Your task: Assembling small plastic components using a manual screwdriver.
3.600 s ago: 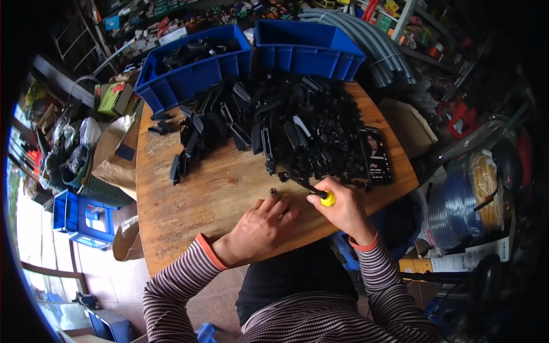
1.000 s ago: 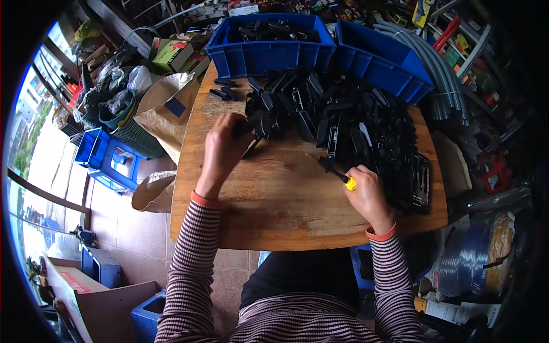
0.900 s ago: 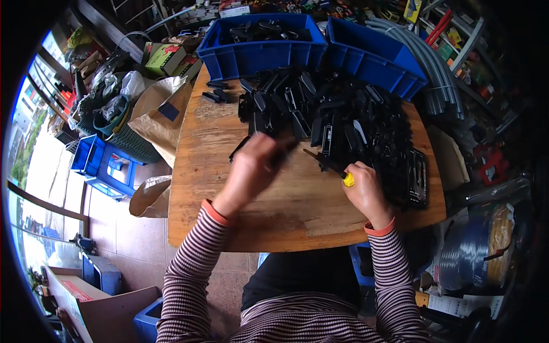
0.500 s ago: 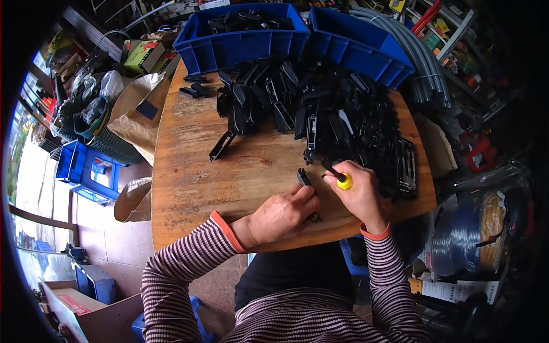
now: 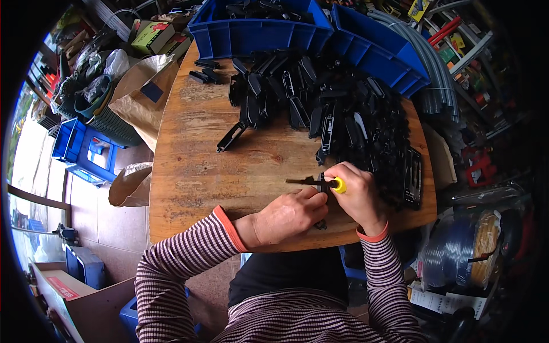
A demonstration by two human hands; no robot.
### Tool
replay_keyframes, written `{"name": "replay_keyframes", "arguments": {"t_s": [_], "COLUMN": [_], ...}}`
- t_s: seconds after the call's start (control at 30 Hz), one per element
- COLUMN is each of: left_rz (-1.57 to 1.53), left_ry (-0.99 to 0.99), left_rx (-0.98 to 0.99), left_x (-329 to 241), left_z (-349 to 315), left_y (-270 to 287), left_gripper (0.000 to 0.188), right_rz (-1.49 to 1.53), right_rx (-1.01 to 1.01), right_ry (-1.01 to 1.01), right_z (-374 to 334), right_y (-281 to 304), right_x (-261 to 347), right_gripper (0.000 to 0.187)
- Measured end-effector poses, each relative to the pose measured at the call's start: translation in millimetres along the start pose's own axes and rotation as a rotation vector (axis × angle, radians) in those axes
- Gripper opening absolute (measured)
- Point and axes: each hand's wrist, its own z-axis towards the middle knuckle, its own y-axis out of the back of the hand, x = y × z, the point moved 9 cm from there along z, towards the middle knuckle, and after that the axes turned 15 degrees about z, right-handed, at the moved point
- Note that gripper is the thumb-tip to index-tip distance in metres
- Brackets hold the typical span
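Observation:
My left hand (image 5: 291, 212) is closed around a small black plastic part (image 5: 322, 180), which pokes up past its fingers near the table's front edge. Just to the right, my right hand (image 5: 355, 188) grips a yellow-handled tool (image 5: 341, 184). Its narrow dark shaft points left and crosses the upper end of the part; whether they touch, and what kind of tool it is, I cannot tell. Another small dark piece (image 5: 321, 224) lies on the wood beside my left hand. Beyond my hands spreads a heap of black plastic housings (image 5: 354, 123), with one long frame-shaped housing (image 5: 231, 137) lying apart at the left.
The wooden table (image 5: 194, 171) has a rounded front edge. At its back stand a blue bin (image 5: 260, 40) holding black parts and a second blue bin (image 5: 380, 57). Brown paper bags (image 5: 146, 97) stand left of the table; coiled wire (image 5: 457, 246) sits at the right.
My right hand has come closer to my left, and the tool's shaft now lies across the black part, pointing left. The left hand keeps its grip; the whole view has shifted slightly.

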Motion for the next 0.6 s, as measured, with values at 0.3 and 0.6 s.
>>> {"name": "replay_keyframes", "arguments": {"t_s": [0.3,0.6], "left_rz": [0.034,0.076], "left_ry": [0.007,-0.012], "left_rx": [0.096,0.026], "left_x": [2,6], "left_z": [-1,10], "left_y": [-4,2], "left_gripper": [0.047,0.046], "right_rz": [0.335,0.717], "right_rx": [0.003,-0.392], "right_ry": [0.101,-0.074], "right_z": [30,22], "right_y": [23,25], "right_x": [19,-17], "right_gripper": [0.013,0.011]}}
